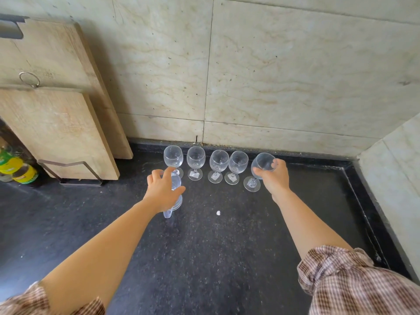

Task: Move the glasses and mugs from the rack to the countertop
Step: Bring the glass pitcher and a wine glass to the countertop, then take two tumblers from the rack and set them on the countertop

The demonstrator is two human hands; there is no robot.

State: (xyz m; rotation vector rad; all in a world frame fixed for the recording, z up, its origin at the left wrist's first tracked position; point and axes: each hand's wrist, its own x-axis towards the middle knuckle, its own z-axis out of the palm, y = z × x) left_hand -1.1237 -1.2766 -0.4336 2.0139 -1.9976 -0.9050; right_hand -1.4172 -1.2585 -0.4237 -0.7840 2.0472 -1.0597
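Several clear wine glasses (196, 159) stand in a row on the dark countertop (227, 246) close to the back wall. At the row's right end my right hand (273, 178) grips the bowl of a tilted wine glass (261, 164), whose foot (251, 184) rests on or just above the counter. My left hand (162, 189) holds another clear glass (175, 196) from above, in front of the leftmost standing glass; its stem or foot pokes out below my palm. The rack is out of view.
Two wooden cutting boards (56, 123) lean on the wall at left in a metal holder (72, 176). Yellow-green bottles (16, 167) sit at the far left. A tiled side wall (397, 178) bounds the counter at right. A small white speck (218, 212) lies mid-counter.
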